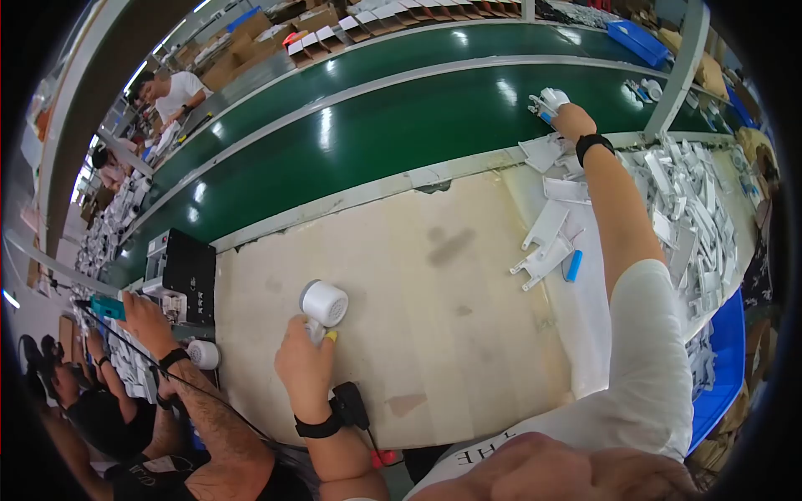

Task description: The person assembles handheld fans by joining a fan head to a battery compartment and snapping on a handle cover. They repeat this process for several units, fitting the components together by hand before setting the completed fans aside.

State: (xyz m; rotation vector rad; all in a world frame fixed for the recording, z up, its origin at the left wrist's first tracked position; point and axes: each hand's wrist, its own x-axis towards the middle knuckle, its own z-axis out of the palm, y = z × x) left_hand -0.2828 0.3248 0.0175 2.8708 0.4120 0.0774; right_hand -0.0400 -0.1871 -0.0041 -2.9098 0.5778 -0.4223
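My left hand is closed around the narrow lower part of a white device with a round, drum-shaped head, just above the pale worktable. A small yellow bit shows beside its fingers. My right arm stretches far forward, and its hand is closed on a white part with a rounded end and a bit of blue, over the green conveyor belt. Its fingertips are partly hidden. Near my right forearm lie several white plastic shell pieces and a blue cylinder with a thin wire.
A large heap of white plastic parts stands right, above a blue bin. At left are a black box-shaped machine, another white round-headed device and a co-worker's hand holding a teal tool. A black adapter lies by my left wrist.
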